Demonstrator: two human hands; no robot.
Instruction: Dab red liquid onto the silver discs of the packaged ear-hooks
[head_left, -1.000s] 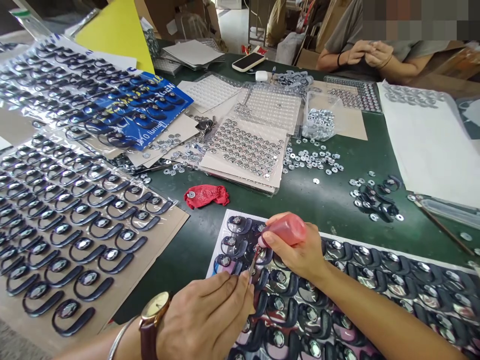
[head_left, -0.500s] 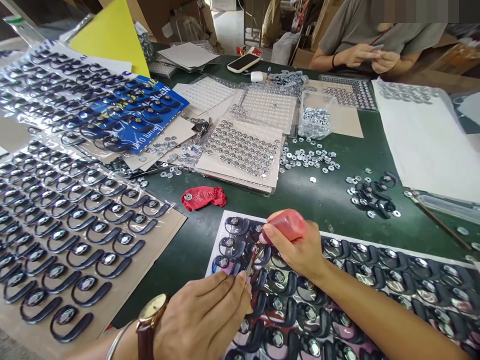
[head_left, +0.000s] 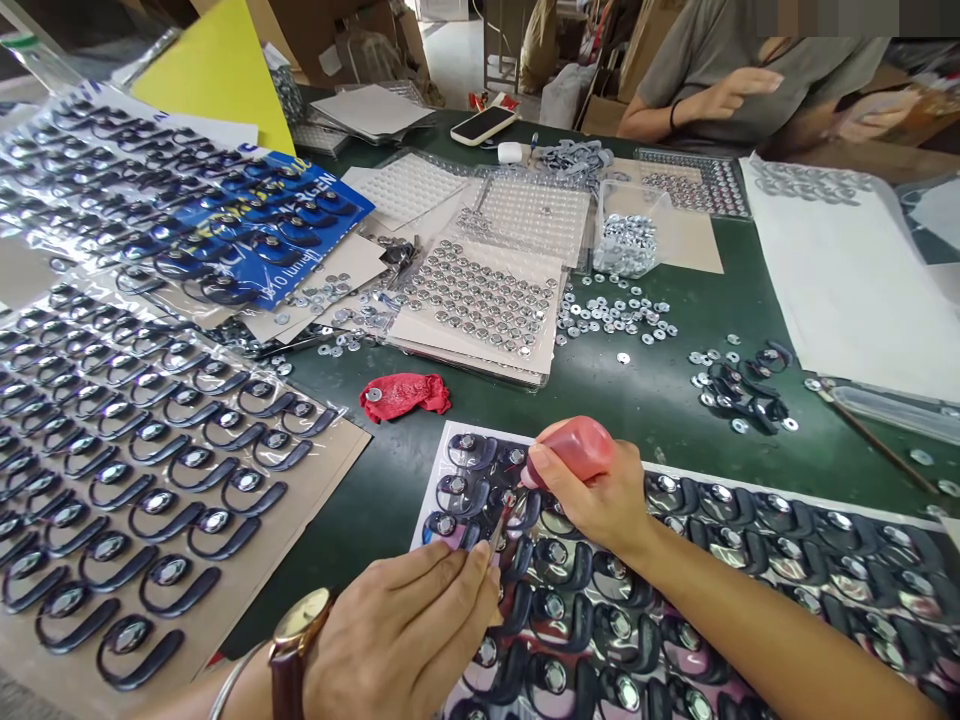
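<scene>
My right hand is wrapped round a soft red squeeze bottle, its nozzle tilted down to the left. In my left hand, fingers pressed together, is a thin pair of tweezers whose tips reach a silver disc close to the nozzle. Both hands are over a white-edged sheet covered with rows of black hook-shaped pieces, each with a shiny round disc. My left palm covers part of the sheet's left side. Whether any liquid leaves the nozzle is too small to tell.
More hook-shaped pieces fill a cardboard sheet at left. A red cloth bundle lies ahead, with a stack of disc trays, loose washers and a clear box of discs beyond. A co-worker's hand is across the table.
The co-worker's hands have moved apart, one out to the right. My own hands, the bottle and the tweezers stay nearly in place; the whole view has shifted slightly.
</scene>
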